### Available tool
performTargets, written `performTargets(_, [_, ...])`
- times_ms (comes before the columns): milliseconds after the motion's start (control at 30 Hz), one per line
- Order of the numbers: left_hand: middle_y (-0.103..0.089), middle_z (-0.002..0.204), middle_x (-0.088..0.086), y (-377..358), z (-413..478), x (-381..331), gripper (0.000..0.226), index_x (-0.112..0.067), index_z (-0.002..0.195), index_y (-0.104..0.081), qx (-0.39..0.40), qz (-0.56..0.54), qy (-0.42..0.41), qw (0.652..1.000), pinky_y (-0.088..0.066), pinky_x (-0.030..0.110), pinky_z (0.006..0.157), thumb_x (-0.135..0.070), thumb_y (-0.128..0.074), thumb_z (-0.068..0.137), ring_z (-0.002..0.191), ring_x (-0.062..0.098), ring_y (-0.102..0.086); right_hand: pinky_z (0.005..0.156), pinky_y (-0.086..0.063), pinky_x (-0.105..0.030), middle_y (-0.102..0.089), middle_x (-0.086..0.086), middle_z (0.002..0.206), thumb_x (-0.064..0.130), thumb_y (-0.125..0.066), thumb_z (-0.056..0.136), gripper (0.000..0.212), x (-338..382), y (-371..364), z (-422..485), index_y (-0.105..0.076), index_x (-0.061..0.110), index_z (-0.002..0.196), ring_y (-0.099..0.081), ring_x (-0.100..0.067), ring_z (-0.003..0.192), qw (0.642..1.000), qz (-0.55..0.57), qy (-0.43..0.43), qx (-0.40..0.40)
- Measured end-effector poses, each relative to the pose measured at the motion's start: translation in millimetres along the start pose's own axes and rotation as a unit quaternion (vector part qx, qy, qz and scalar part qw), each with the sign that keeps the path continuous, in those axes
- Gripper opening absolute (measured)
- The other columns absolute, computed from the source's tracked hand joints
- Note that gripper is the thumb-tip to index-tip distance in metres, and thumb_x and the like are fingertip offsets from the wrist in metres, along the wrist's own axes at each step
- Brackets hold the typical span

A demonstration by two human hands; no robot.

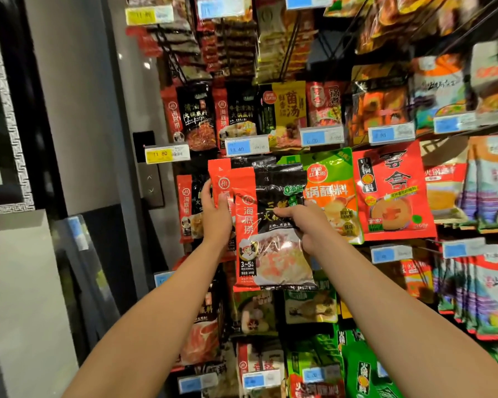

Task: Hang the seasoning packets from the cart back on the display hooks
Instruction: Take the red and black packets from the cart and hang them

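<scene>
R hand grips the right edge of the front seasoning packet, thumb across its black face, fingers curled behind. L hand grips the left edge of a second packet just behind and up-left of the front one, fingers wrapped round its red strip. Both packets are held up against the display, tops at hook level; can't tell if either is on a hook yet.

Front packet: red strip down its left w/ 海底捞, black upper half, food photo on the lower half, "3~5" near the bottom left. Its middle lettering is partly under the R thumb.

Just right of the R hand, touching the front packet's edge: green-and-orange packet, 锅蘸料 readable. Beyond it a red packet w/ big black characters and a bowl picture. Left of the L hand, another red-strip packet hangs, mostly hidden by the wrist.

Above the hands: yellow price tag "11 80", blue price tag "13 40". Over those a row of hanging packs, incl. a yellow packet reading 菌汤.

Below the forearms: more hung packs, green ones lower right, blue tags too blurred to read. Far left of the L arm: grey wall.
</scene>
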State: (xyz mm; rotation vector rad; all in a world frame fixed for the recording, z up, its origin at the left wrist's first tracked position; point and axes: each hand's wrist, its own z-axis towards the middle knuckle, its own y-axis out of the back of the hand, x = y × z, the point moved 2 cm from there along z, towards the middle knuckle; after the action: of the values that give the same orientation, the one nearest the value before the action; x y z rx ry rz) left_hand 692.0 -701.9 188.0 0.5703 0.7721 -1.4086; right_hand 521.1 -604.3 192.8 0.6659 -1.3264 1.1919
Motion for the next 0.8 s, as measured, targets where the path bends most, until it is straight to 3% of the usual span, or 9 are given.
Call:
performTargets(67, [-0.05, 0.15, -0.002, -2.4, 2.0, -3.0, 0.048, -0.033, 0.157, -0.03, 0.01, 0.014, -0.008, 1.0, -0.053, 0.032, 0.093, -0.028, -0.043, 0.111, 0.127, 0.019, -0.059, 0.074, -0.046, -0.03, -0.049, -0.01, 0.142, 0.0, -0.077, 0.086, 0.088, 3.2, -0.1, 3.5, -0.028, 0.009, 0.159, -0.048, -0.025, 0.113, 1.0, 0.002, 0.006, -0.006])
performTargets(100, [-0.05, 0.147, -0.005, -3.7, 3.6, -4.3, 0.049, -0.035, 0.158, -0.027, 0.015, 0.022, -0.012, 1.0, -0.05, 0.023, 0.084, -0.029, -0.041, 0.111, 0.121, 0.016, -0.06, 0.079, -0.048, -0.032, -0.049, -0.01, 0.141, 0.0, -0.076, 0.086, 0.089, 4.0, 0.3, 7.0, -0.027, 0.009, 0.16, -0.049, -0.025, 0.114, 1.0, 0.004, 0.009, -0.008])
performTargets(167, [-0.055, 0.132, -0.012, -5.2, 6.0, -6.4, 0.052, -0.037, 0.16, -0.022, 0.024, 0.045, -0.017, 0.999, -0.044, 0.015, 0.069, -0.028, -0.039, 0.112, 0.1, 0.001, -0.063, 0.095, -0.049, -0.038, -0.049, -0.012, 0.141, -0.001, -0.076, 0.087, 0.088, 5.7, 0.3, 11.5, -0.026, 0.009, 0.159, -0.05, -0.027, 0.115, 1.0, 0.004, 0.009, -0.013])
performTargets(267, [-0.056, 0.107, -0.023, -6.2, 11.1, -7.2, 0.057, -0.04, 0.162, -0.014, 0.025, 0.071, -0.025, 0.997, -0.043, 0.013, 0.058, -0.023, -0.037, 0.112, 0.066, -0.018, -0.059, 0.095, -0.043, -0.038, -0.044, -0.011, 0.151, -0.001, -0.076, 0.087, 0.09, 5.8, -0.5, 20.3, -0.025, 0.009, 0.16, -0.046, -0.027, 0.119, 1.0, 0.004, 0.008, -0.016])
performTargets(367, [-0.062, 0.123, -0.016, -9.0, 22.0, -5.6, 0.06, -0.049, 0.16, -0.014, 0.046, 0.089, -0.043, 0.994, -0.048, 0.019, 0.059, -0.021, -0.035, 0.112, 0.073, 0.002, -0.067, 0.106, -0.042, -0.044, -0.038, -0.012, 0.159, 0.0, -0.077, 0.086, 0.091, 5.5, -1.6, 27.7, -0.026, 0.01, 0.16, -0.041, -0.033, 0.138, 1.0, 0.007, 0.001, -0.019])
performTargets(467, [-0.068, 0.116, -0.014, -11.8, 34.3, -4.7, 0.061, -0.052, 0.159, -0.015, 0.065, 0.094, -0.024, 0.993, -0.053, 0.042, 0.062, -0.019, -0.034, 0.111, 0.07, 0.026, -0.065, 0.106, -0.04, -0.049, -0.038, -0.013, 0.158, 0.001, -0.076, 0.087, 0.087, 8.0, -1.4, 31.9, -0.028, 0.009, 0.159, -0.042, -0.032, 0.132, 1.0, 0.004, -0.009, -0.019])
performTargets(567, [-0.074, 0.094, 0.004, -14.2, 41.6, -3.5, 0.061, -0.053, 0.158, -0.016, 0.075, 0.072, 0.003, 0.995, -0.051, 0.042, 0.061, -0.019, -0.034, 0.11, 0.063, 0.024, -0.059, 0.093, -0.039, -0.04, -0.038, -0.013, 0.158, 0.001, -0.075, 0.088, 0.086, 9.4, -1.7, 34.7, -0.027, 0.008, 0.159, -0.043, -0.03, 0.128, 1.0, -0.002, -0.004, -0.024])
performTargets(733, [-0.073, 0.086, 0.003, -14.8, 43.5, 2.8, 0.058, -0.052, 0.157, -0.019, 0.087, 0.069, 0.025, 0.994, -0.047, 0.033, 0.055, -0.022, -0.036, 0.11, 0.056, 0.014, -0.058, 0.108, -0.039, -0.049, -0.033, -0.012, 0.162, 0.001, -0.076, 0.087, 0.091, 3.2, -2.9, 37.3, -0.023, 0.01, 0.161, -0.037, -0.035, 0.142, 1.0, -0.001, -0.013, -0.024])
performTargets(800, [-0.071, 0.084, 0.003, -15.4, 44.7, 7.9, 0.059, -0.053, 0.157, -0.019, 0.086, 0.077, 0.037, 0.993, -0.046, 0.034, 0.056, -0.022, -0.036, 0.11, 0.057, 0.016, -0.056, 0.105, -0.038, -0.046, -0.032, -0.011, 0.162, 0.001, -0.076, 0.087, 0.092, 0.2, -2.7, 36.8, -0.022, 0.012, 0.162, -0.037, -0.034, 0.142, 1.0, -0.002, -0.014, -0.024])
